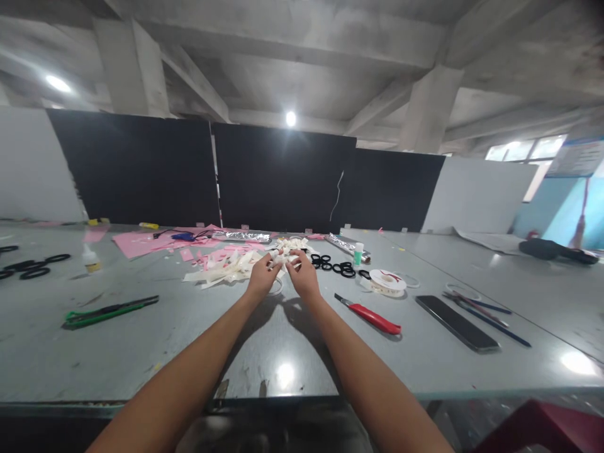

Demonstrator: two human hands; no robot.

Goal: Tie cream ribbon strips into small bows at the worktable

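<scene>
My left hand (263, 277) and my right hand (303, 275) are close together above the middle of the table, fingers bent in a pinch. Between their fingertips is a small cream-white piece (282, 259), perhaps ribbon; its exact kind is too small to make out. A thin pale ring (276, 288) shows just below, beside my left hand; I cannot tell if it joins the piece. Cream strips (231, 269) lie heaped to the left of my hands, and more whitish scraps lie behind them. On the right, a spool of cream ribbon (387, 283) rests on its side.
Black rings (346, 269), a glue stick (358, 253) and a red-handled cutter (375, 318) lie right of my hands, with a phone (457, 322) and pens farther out. Leftward are green-handled tweezers (111, 311), a glue bottle (91, 259) and pink sheets (136, 243). Foil rolls (243, 237) sit behind.
</scene>
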